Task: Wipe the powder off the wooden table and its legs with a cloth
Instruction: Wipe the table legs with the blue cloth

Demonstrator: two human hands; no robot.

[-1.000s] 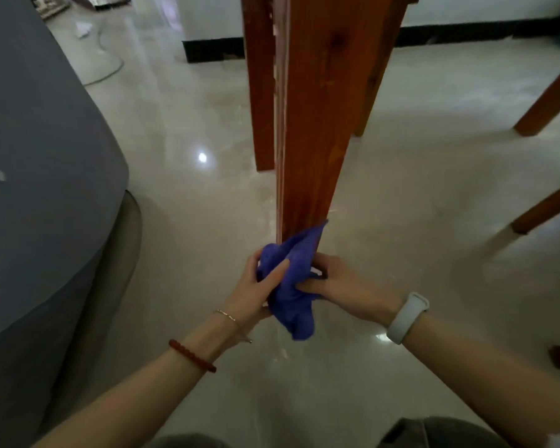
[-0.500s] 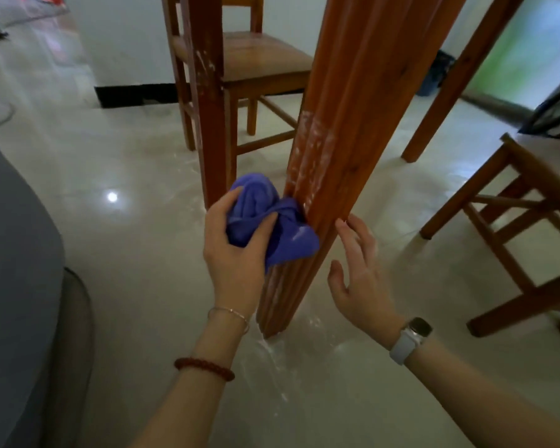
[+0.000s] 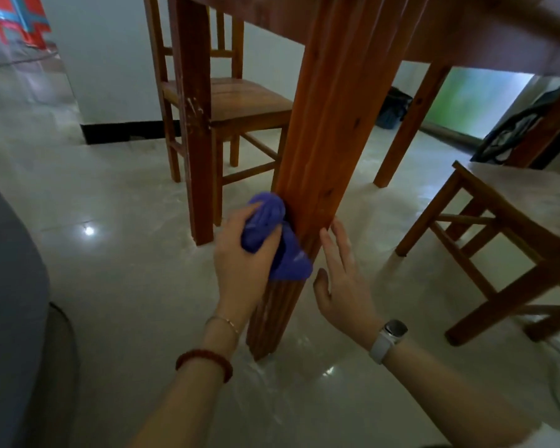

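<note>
Glossy pale floor tiles (image 3: 117, 286) spread under a wooden table (image 3: 485, 30), seen from low down beside its fluted front leg (image 3: 324, 130). White powder (image 3: 265, 379) streaks the tiles around the foot of that leg, and faint pale smears show on the leg's lower flutes. The left hand (image 3: 240, 263) has its grip closed around a bunched purple cloth (image 3: 272, 234), thumb and fingers curled over the wad, and presses it against the leg's left face about midway down; a loose corner of the cloth hangs in front of the leg. The right hand (image 3: 340, 276) holds nothing, its fingers straight and slightly spread, fingertips touching the leg's right edge. A white-strapped watch (image 3: 389, 339) sits on the right wrist, a red bead bracelet (image 3: 204, 362) and a thin chain on the left. One wooden chair (image 3: 236, 101) stands behind the leg, and another chair (image 3: 511, 227) is at the right.
</note>
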